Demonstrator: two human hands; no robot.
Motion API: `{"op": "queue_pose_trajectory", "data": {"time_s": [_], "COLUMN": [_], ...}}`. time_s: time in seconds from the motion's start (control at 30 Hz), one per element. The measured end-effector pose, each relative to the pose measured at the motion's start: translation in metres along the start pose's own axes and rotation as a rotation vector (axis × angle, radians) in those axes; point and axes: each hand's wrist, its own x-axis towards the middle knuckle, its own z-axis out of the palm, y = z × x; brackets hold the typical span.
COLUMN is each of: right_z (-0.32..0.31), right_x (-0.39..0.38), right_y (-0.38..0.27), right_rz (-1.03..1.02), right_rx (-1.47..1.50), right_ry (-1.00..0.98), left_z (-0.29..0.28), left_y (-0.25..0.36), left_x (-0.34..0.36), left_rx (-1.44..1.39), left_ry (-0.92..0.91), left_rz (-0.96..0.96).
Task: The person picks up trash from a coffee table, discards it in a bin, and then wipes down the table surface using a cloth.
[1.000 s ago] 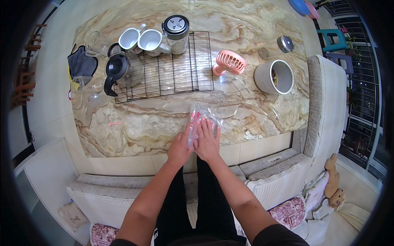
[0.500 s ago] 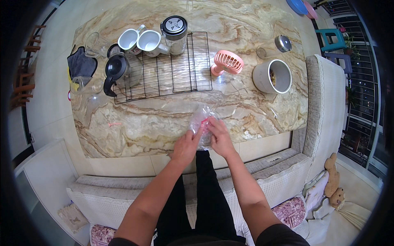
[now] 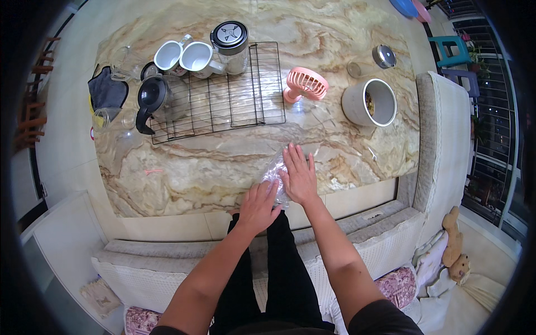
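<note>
A clear, crinkled plastic bag (image 3: 275, 174) lies at the front edge of the marble-patterned table (image 3: 212, 173). My right hand (image 3: 300, 177) rests flat on its right side, fingers stretched out toward the far side of the table. Lower down, my left hand (image 3: 259, 207) touches the bag's near left part at the table edge, its fingers extended and slightly apart. Neither hand grips anything. Part of the bag is hidden beneath both hands.
A black wire rack (image 3: 234, 100) carries a lidded jar (image 3: 230, 42), two white mugs (image 3: 196, 57) and a black-lidded glass jug (image 3: 152, 97). Right of it stand a pink handheld fan (image 3: 306, 84) and a white pot (image 3: 357, 106). A pink strip (image 3: 153, 171) lies at front left.
My fingers have gone from pinching at the bag's middle to lying outstretched on it. My right hand has moved farther forward, my left slightly nearer. The pink bit in the bag no longer shows.
</note>
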Motion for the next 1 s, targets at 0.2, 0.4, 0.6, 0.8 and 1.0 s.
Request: {"op": "queue_pose_trajectory", "data": {"time_s": [0.2, 0.4, 0.6, 0.8, 1.0], "right_z": [0.017, 0.014, -0.006, 0.006, -0.021], "right_x": [-0.004, -0.003, -0.005, -0.001, 0.000], "right_y": [0.005, 0.002, -0.006, 0.011, -0.014], "right_rz": [0.051, 0.067, 0.445, 0.682, 0.673], "right_rx": [-0.093, -0.063, 0.204, 0.911, 1.535], "right_ry": [-0.031, -0.029, 0.058, -0.275, -0.360], "left_z": [0.026, 0.035, 0.035, 0.028, -0.007], "left_y": [-0.017, -0.019, -0.023, -0.032, -0.053], "left_x": [-0.008, -0.005, -0.005, 0.010, 0.007], "left_rx": [0.150, 0.162, 0.147, -0.569, -1.036], "left_ry": [-0.016, -0.114, -0.139, 0.105, -0.083], "left_rz": [0.001, -0.043, -0.054, -0.276, -0.484]}}
